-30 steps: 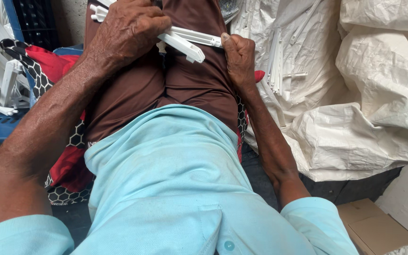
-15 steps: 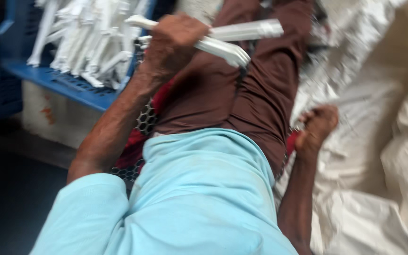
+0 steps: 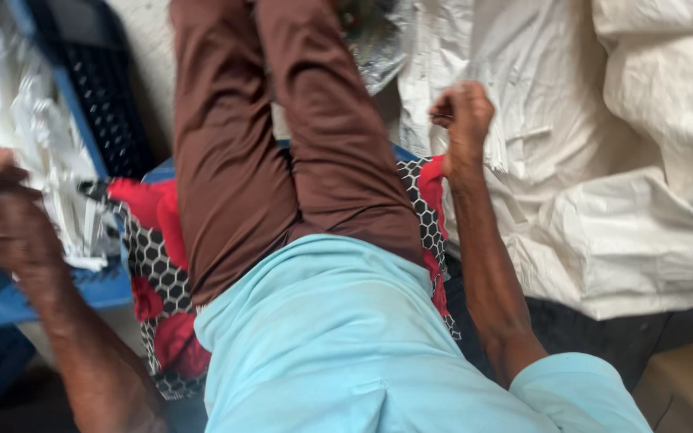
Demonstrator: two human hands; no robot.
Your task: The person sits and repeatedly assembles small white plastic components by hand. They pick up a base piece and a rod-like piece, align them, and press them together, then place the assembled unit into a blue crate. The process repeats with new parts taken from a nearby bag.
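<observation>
My left hand (image 3: 6, 220) rests on the white plastic strips (image 3: 30, 136) heaped in the blue plastic crate (image 3: 82, 120), grip unclear; strips' axes too blurred. My right hand (image 3: 463, 120) is fisted against the white woven sack (image 3: 603, 160).

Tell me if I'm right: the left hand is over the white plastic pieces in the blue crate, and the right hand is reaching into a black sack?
Not quite. The head view shows the right hand at a white sack, not a black one. The left hand is indeed over the white plastic pieces in the blue crate.
</observation>
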